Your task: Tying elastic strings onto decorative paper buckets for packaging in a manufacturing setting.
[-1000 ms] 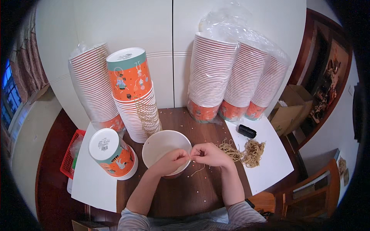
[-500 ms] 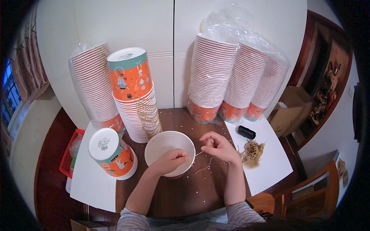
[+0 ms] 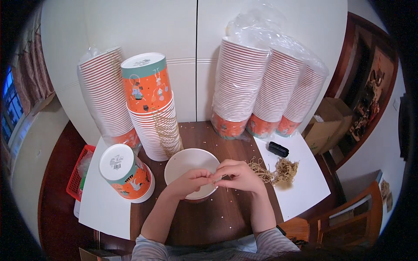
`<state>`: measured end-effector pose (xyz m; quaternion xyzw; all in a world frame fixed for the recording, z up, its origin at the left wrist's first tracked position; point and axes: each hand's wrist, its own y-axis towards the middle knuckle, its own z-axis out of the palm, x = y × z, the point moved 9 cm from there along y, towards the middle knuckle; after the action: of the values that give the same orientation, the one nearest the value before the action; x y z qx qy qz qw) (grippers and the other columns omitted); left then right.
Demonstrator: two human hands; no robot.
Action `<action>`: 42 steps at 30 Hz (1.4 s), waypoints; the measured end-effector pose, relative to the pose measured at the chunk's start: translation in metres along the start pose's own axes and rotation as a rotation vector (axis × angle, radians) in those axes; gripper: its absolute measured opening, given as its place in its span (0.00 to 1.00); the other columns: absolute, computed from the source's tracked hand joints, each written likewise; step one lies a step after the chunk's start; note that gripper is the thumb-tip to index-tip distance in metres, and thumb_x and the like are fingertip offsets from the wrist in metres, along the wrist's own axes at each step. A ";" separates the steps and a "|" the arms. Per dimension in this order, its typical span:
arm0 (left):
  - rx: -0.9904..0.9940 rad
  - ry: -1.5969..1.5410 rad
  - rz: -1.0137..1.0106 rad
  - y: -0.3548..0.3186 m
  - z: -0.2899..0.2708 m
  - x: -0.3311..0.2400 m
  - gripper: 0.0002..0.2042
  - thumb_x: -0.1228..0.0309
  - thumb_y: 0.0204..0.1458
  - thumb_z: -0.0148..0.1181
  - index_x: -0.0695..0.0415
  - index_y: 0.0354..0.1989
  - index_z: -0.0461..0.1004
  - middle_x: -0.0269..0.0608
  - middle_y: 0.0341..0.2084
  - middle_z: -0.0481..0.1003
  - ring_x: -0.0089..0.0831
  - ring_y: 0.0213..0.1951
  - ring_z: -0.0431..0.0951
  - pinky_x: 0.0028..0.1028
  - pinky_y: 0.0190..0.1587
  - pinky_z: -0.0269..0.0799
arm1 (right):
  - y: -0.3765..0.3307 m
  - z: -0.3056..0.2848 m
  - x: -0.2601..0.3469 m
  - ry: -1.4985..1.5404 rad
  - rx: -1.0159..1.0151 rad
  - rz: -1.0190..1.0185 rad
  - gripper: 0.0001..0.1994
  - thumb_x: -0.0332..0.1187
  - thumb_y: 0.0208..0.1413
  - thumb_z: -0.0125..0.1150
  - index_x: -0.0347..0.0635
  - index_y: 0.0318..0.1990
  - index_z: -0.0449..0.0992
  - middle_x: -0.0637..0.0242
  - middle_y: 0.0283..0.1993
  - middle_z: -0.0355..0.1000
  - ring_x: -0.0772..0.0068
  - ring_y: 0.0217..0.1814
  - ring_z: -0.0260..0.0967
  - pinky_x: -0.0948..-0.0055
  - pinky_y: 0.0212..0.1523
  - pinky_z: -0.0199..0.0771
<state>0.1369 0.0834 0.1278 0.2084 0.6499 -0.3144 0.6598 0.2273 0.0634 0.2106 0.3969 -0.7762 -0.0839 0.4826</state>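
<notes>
Left hand [image 3: 190, 182]: shown over the near rim of the bowl, fingers curled inward and pinched together at the tips; a thin strand appears to be held, though the grip itself is too small to be resolved.
Right hand [image 3: 238, 175]: placed just right of the left hand, fingertips meeting those of the left; fingers bent and nearly closed, apparently pinching the same strand.
Strand [image 3: 216, 179]: a thin tan thread or band, seen only faintly between the two sets of fingertips, above the right rim of the bowl.
Bowl [image 3: 185, 162]: a white paper bowl, upright and open, set directly beneath and beyond the fingers on the brown table [image 3: 209, 217].
Pile of strands [image 3: 275, 169]: a loose tan tangle lying to the right of the right hand's fingers, partly on a white sheet [image 3: 300, 191].
Black object [image 3: 278, 149]: small and oblong, found beyond the tangle on the same sheet.
Short cup stack [image 3: 127, 173]: orange printed cups, bottom up, standing left of the left hand, apart from it.
Tall printed stack [image 3: 152, 108]: located beyond the fingers to the left, thin strands draped over its side.
Wrapped stacks [image 3: 270, 87]: three leaning columns in clear film, located beyond the fingers to the right.
Red basket [image 3: 77, 169]: seen at the far left edge of the table.
</notes>
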 end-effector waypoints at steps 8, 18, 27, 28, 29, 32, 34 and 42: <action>0.030 -0.056 0.000 0.000 0.001 0.002 0.05 0.67 0.50 0.50 0.53 0.30 0.70 0.21 0.21 0.63 0.09 0.22 0.58 0.12 0.22 0.52 | 0.000 0.003 -0.005 -0.020 0.004 0.016 0.05 0.27 0.41 0.62 0.42 0.29 0.77 0.67 0.29 0.70 0.73 0.29 0.69 0.77 0.27 0.67; -0.101 0.374 0.182 0.001 -0.003 -0.010 0.06 0.69 0.47 0.55 0.59 0.31 0.72 0.25 0.23 0.69 0.13 0.25 0.64 0.16 0.27 0.60 | 0.001 -0.001 -0.011 -0.023 -0.012 0.051 0.04 0.28 0.44 0.60 0.39 0.28 0.74 0.66 0.28 0.69 0.71 0.29 0.67 0.76 0.28 0.66; -0.189 0.143 0.240 -0.003 -0.003 -0.024 0.04 0.73 0.47 0.54 0.60 0.27 0.71 0.28 0.21 0.70 0.15 0.25 0.67 0.16 0.29 0.62 | -0.002 -0.003 -0.025 -0.008 -0.016 0.177 0.05 0.30 0.46 0.59 0.39 0.28 0.73 0.67 0.24 0.69 0.75 0.25 0.66 0.78 0.25 0.63; -0.184 -0.003 0.203 -0.002 -0.003 -0.021 0.04 0.74 0.48 0.53 0.61 0.27 0.71 0.29 0.22 0.70 0.15 0.26 0.68 0.16 0.30 0.63 | -0.003 -0.002 -0.027 -0.015 0.014 0.189 0.05 0.30 0.46 0.58 0.39 0.29 0.73 0.65 0.25 0.69 0.73 0.26 0.67 0.76 0.26 0.65; -0.183 -0.003 0.203 -0.003 -0.004 -0.022 0.04 0.74 0.48 0.53 0.61 0.27 0.71 0.29 0.22 0.70 0.15 0.26 0.68 0.16 0.30 0.63 | -0.003 0.000 -0.029 -0.022 0.045 0.202 0.05 0.31 0.46 0.58 0.39 0.30 0.72 0.64 0.25 0.69 0.71 0.26 0.68 0.74 0.28 0.67; -0.169 0.024 0.151 -0.002 -0.005 -0.016 0.04 0.74 0.47 0.54 0.62 0.28 0.70 0.30 0.22 0.71 0.15 0.27 0.69 0.17 0.31 0.65 | -0.003 0.000 -0.030 -0.026 0.048 0.191 0.06 0.32 0.47 0.58 0.39 0.30 0.72 0.64 0.25 0.69 0.71 0.27 0.68 0.75 0.28 0.67; -0.193 0.045 0.196 -0.001 -0.006 -0.016 0.02 0.74 0.46 0.54 0.59 0.28 0.70 0.28 0.22 0.70 0.13 0.24 0.67 0.15 0.27 0.62 | -0.003 0.000 -0.030 -0.025 0.056 0.188 0.06 0.32 0.47 0.57 0.39 0.30 0.72 0.64 0.25 0.69 0.71 0.27 0.68 0.75 0.28 0.67; -0.251 0.079 0.189 -0.001 -0.010 -0.016 0.04 0.73 0.48 0.53 0.60 0.28 0.69 0.28 0.21 0.70 0.13 0.24 0.67 0.15 0.27 0.62 | -0.005 0.005 -0.035 0.006 0.105 0.238 0.06 0.32 0.48 0.56 0.39 0.30 0.71 0.64 0.25 0.69 0.73 0.26 0.68 0.75 0.27 0.67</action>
<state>0.1298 0.0917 0.1433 0.1965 0.6871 -0.1588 0.6812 0.2334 0.0832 0.1819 0.3270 -0.8197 0.0155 0.4699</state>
